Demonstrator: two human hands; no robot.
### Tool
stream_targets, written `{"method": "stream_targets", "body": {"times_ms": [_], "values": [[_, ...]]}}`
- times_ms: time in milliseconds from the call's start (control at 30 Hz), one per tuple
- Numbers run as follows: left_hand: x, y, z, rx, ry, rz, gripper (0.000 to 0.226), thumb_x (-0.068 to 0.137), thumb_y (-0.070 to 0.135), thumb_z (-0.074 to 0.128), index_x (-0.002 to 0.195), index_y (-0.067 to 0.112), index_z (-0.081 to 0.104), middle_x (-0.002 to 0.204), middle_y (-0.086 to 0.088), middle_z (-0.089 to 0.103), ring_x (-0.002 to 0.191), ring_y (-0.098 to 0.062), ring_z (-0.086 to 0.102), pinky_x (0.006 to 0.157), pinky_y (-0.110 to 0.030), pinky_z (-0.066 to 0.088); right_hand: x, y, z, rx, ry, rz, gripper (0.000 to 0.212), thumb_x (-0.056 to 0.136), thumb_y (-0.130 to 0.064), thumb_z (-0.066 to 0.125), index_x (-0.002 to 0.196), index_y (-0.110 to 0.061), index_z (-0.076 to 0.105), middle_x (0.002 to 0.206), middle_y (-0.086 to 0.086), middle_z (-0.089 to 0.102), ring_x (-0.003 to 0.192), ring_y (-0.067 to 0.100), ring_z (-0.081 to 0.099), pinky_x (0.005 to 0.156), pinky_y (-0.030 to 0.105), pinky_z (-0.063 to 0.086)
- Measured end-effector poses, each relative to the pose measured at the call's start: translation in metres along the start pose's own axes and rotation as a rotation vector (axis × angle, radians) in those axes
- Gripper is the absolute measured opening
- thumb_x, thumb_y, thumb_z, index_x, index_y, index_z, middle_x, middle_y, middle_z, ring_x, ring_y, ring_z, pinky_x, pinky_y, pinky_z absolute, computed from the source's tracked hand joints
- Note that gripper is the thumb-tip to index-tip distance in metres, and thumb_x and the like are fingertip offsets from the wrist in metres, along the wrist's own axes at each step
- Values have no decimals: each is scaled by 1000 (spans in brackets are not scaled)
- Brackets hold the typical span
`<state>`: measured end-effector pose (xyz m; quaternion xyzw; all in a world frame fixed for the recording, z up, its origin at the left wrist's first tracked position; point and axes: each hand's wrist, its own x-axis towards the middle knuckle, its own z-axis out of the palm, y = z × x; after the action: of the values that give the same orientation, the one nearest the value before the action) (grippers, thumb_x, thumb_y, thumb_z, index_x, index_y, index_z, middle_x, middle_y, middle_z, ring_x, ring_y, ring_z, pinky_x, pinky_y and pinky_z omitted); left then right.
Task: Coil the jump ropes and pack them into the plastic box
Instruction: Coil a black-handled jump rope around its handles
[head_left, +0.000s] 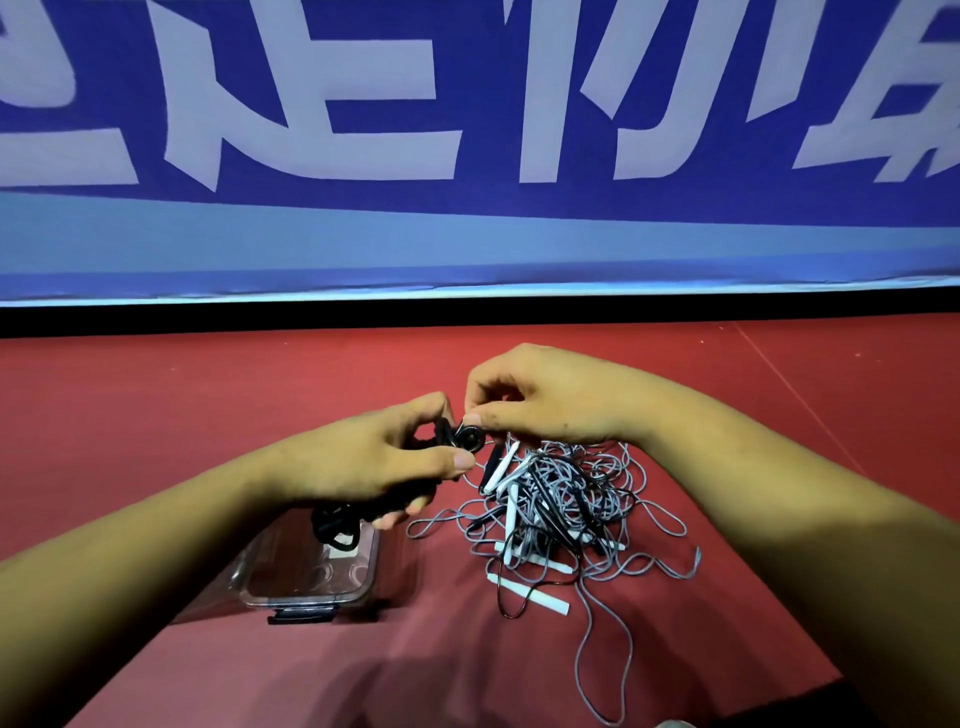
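My left hand (384, 462) grips a bundle of black jump rope (337, 525) whose loops hang down over the clear plastic box (306, 577). My right hand (540, 395) pinches the rope's round black end piece (471, 437) right beside my left thumb. A tangled pile of grey jump ropes (566, 504) with white and black handles lies on the red floor under my right wrist. The box stands open on the floor, left of the pile, with a dark latch on its near side.
The red floor (156, 415) spreads around the box and pile. A black strip and a blue banner with large white characters (467, 156) stand along the far edge, close behind my hands. A loose grey rope end (602, 670) trails toward me.
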<state>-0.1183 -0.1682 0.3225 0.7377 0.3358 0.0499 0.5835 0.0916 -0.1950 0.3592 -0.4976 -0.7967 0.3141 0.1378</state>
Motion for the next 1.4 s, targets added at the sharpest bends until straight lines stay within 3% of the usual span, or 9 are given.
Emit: {"method": "stream_targets", "body": {"times_ms": [233, 367, 500, 667, 800, 900, 1000, 1200, 1400], "values": [[12, 7, 22, -187, 255, 108, 40, 92, 47, 57, 94, 14, 35, 59, -11, 51, 44, -22, 44, 42, -24, 35, 9, -1, 12, 90, 522, 81, 22, 83, -11, 68, 68, -26, 69, 65, -11, 67, 65, 2, 62, 67, 23, 50], [20, 14, 23, -270, 296, 177, 32, 92, 43, 59, 88, 19, 38, 60, -15, 49, 44, -23, 43, 43, -25, 35, 13, 2, 18, 507, 684, 164, 29, 87, -1, 64, 65, -18, 63, 43, -10, 54, 38, -1, 47, 45, 14, 37], [18, 12, 20, -336, 277, 159, 37, 92, 43, 62, 90, 16, 37, 60, -16, 47, 42, -22, 42, 43, -25, 34, 11, 4, 15, 745, 513, 164, 22, 96, -6, 56, 75, -6, 61, 57, 5, 55, 45, 9, 48, 45, 21, 42], [20, 27, 15, -741, 223, 213, 39, 85, 39, 55, 104, 8, 42, 45, -10, 39, 29, -16, 37, 36, -18, 34, 18, 8, 34, 860, 294, 275, 42, 103, -41, 40, 98, -8, 65, 92, 18, 69, 81, 25, 64, 87, 46, 52], [13, 28, 10, -739, 203, 238, 39, 90, 50, 49, 87, 12, 60, 50, -3, 40, 34, -14, 36, 39, -18, 34, 14, 4, 33, 1042, 126, 279, 46, 103, -39, 40, 111, 4, 57, 89, 22, 62, 67, 32, 62, 60, 34, 55], [11, 23, 3, -764, 259, 222, 47, 80, 53, 59, 109, 19, 43, 56, -3, 42, 38, -16, 37, 42, -21, 35, 14, 3, 27, 1058, 155, 245, 47, 102, -31, 46, 111, 14, 54, 66, 12, 53, 47, 16, 47, 45, 23, 43], [13, 19, 3, -733, 286, 222, 34, 88, 47, 54, 106, 23, 39, 61, -6, 43, 43, -18, 40, 46, -24, 36, 15, 3, 24, 1108, 296, 247, 17, 99, -16, 53, 97, 1, 55, 59, 6, 47, 45, 12, 38, 46, 23, 34], [18, 20, 11, -815, 296, 244, 37, 92, 42, 53, 120, 19, 45, 67, -8, 48, 47, -20, 44, 48, -26, 40, 11, -1, 17, 1438, 300, 33, 3, 91, 0, 56, 93, 1, 58, 72, 8, 52, 61, 14, 48, 57, 22, 43], [17, 21, 13, -821, 281, 253, 37, 88, 43, 57, 119, 26, 44, 68, -9, 48, 48, -22, 44, 48, -28, 41, 14, -1, 23, 1340, 489, -6, 15, 93, 0, 55, 105, 2, 64, 81, 5, 57, 64, 12, 52, 61, 21, 45]]}}
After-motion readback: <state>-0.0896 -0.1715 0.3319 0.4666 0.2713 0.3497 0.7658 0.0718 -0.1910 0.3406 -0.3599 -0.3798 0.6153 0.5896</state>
